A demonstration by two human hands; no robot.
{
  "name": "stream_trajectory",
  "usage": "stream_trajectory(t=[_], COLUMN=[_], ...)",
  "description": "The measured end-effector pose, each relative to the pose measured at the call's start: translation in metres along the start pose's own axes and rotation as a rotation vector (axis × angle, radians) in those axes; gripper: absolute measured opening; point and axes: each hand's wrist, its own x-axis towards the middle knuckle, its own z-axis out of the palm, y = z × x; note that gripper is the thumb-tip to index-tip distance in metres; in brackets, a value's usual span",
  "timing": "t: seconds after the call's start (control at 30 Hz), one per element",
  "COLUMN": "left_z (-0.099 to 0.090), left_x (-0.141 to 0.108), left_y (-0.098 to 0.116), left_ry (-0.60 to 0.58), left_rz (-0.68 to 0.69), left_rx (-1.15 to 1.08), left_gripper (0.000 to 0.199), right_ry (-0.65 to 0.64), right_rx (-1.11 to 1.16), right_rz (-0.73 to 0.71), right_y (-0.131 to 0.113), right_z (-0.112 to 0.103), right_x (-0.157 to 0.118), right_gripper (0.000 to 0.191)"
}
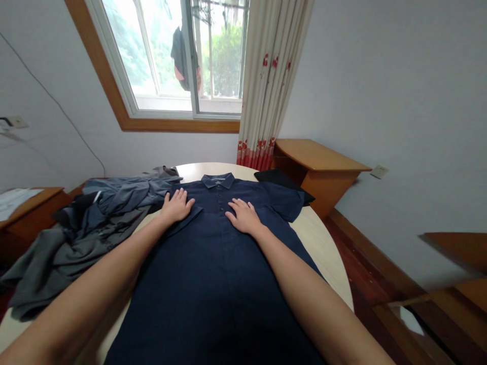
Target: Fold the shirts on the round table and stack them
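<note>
A navy short-sleeved shirt [213, 263] lies spread front side up on a pale round table [319, 233], its collar at the far end and its hem toward me. My left hand [177, 205] rests flat on the shirt near the left shoulder and sleeve, fingers stretched out. That sleeve looks partly folded inward over the body. On the chest, just right of the button line, lies my right hand [243, 215], palm down with fingers apart. The right sleeve reaches out toward the table's right side.
A heap of grey and dark clothes [79, 243] covers the table's left side. Behind the right sleeve lies a flat black item [279, 178]. A wooden desk [315, 154] stands at the back right, beside a curtain [270, 91] and a window [171, 61].
</note>
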Motion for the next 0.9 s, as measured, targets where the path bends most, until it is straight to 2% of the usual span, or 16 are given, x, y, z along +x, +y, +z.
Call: stream_trajectory(t=[0.1,0.2,0.3,0.4,0.5,0.57,0.67,0.9], left_z=[0.002,-0.002,-0.001,0.006,0.012,0.014,0.015,0.017], left_x=[-0.015,-0.029,-0.044,-0.056,-0.060,-0.059,-0.057,-0.058], left_y=[0.003,0.000,-0.005,-0.007,-0.007,-0.007,-0.007,-0.008], left_ry=[-0.004,0.115,0.098,0.005,0.004,0.010,0.018,0.048], left_rz=[0.015,0.087,0.156,0.187,0.196,0.193,0.186,0.180], left_rx=[-0.056,-0.104,-0.129,-0.105,-0.083,-0.079,-0.089,-0.119], left_gripper=[0.066,0.062,0.062,0.063,0.063,0.064,0.063,0.060], right_ry=[0.043,0.239,0.431,0.408,0.335,0.268,0.200,0.336], right_rx=[0.002,-0.031,-0.092,-0.192,-0.222,-0.191,-0.131,-0.161], right_rz=[-0.007,0.081,0.388,0.734,0.931,0.976,0.973,0.871], right_y=[0.004,0.024,0.059,0.099,0.130,0.143,0.154,0.146], right_z=[-0.006,-0.029,-0.062,-0.085,-0.091,-0.091,-0.089,-0.093], right_x=[0.003,0.006,0.003,-0.007,-0.016,-0.019,-0.020,-0.019], right_gripper=[0.050,0.042,0.041,0.053,0.073,0.077,0.073,0.050])
